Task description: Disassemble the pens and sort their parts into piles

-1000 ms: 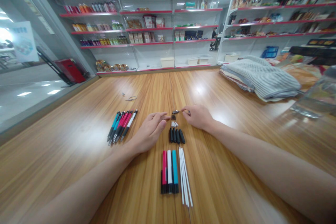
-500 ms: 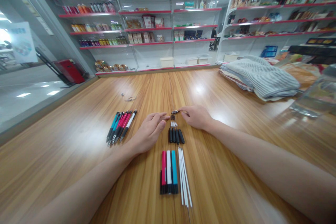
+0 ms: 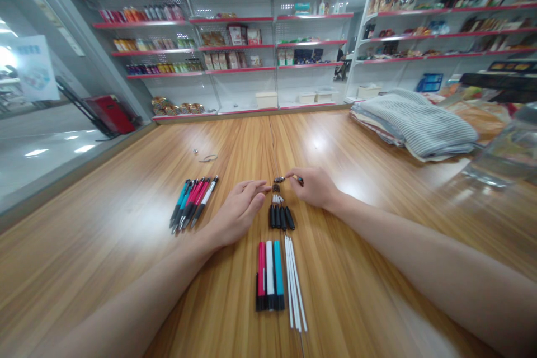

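Note:
My left hand (image 3: pixel 239 210) rests palm down on the wooden table (image 3: pixel 126 224), fingers stretched toward a small pile of dark pen parts (image 3: pixel 277 185). My right hand (image 3: pixel 312 185) is curled in a pinch beside that pile, holding a tiny dark piece at its fingertips. Just below lie a row of black pen grips (image 3: pixel 282 217) with white tips. Nearer me lie three pen barrels (image 3: pixel 269 275) in red, white and teal, and several thin white refills (image 3: pixel 295 282). A bunch of assembled pens (image 3: pixel 193 201) lies to the left of my left hand.
A stack of folded striped cloth (image 3: pixel 417 123) lies at the back right, with a clear plastic container (image 3: pixel 507 156) beyond it. A small ring and metal bits (image 3: pixel 208 157) lie further up the table. Shop shelves (image 3: pixel 251 45) with goods line the back.
My right hand has shifted slightly left and closer to the small pile, its fingertips pinching a small dark piece. My left hand has stayed put.

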Motion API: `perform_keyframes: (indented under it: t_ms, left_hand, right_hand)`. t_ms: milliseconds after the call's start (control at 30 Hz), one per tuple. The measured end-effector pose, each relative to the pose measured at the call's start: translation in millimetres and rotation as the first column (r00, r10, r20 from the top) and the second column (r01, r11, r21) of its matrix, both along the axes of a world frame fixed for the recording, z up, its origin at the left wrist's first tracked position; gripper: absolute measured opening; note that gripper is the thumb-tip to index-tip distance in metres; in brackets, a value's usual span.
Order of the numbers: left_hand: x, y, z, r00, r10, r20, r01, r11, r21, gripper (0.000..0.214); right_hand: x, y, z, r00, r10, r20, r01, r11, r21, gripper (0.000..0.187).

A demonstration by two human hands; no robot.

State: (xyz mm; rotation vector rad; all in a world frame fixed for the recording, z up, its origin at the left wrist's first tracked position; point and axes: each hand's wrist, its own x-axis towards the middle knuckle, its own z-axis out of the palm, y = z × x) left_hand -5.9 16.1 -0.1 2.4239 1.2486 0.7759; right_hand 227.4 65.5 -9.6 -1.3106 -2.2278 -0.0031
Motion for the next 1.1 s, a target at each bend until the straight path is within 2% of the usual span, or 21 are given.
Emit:
perform_keyframes:
  t_ms: [133, 267, 500, 700, 900, 1100]
  left_hand:
    - [0, -2, 1.0, 1.000, -0.007, 0.020, 0.007, 1.000, 0.018, 0.039]
    - [2, -5, 2.9, 1.000, -0.024, 0.021, 0.022, 0.998, 0.061, 0.035]
    - [3, -6, 4.1, 0.999, -0.028, 0.022, 0.027, 0.998, 0.063, 0.033]
    - [2, -7, 4.4, 0.999, -0.028, 0.026, 0.027, 0.998, 0.050, 0.033]
    - [2, -6, 3.3, 0.997, -0.056, 0.044, 0.054, 0.997, 0.050, 0.032]
    - [1, -6, 2.0, 0.997, -0.058, 0.053, 0.056, 0.997, 0.044, 0.030]
  right_hand:
    - [-3, -7, 2.7, 0.989, 0.147, -0.035, -0.145, 0.989, 0.037, 0.027]
    - [-4, -11, 4.6, 0.960, 0.281, 0.005, -0.281, 0.958, 0.062, 0.027]
    - [-3, -11, 5.9, 0.963, 0.270, 0.024, -0.271, 0.962, 0.045, 0.022]
    - [-3, -13, 5.8, 0.938, 0.347, 0.016, -0.347, 0.938, 0.013, 0.022]
    - [-3, -11, 4.4, 0.905, 0.425, -0.026, -0.424, 0.905, 0.040, 0.021]
    - [-4, -12, 3.6, 0.893, 0.447, -0.045, -0.445, 0.894, 0.060, 0.021]
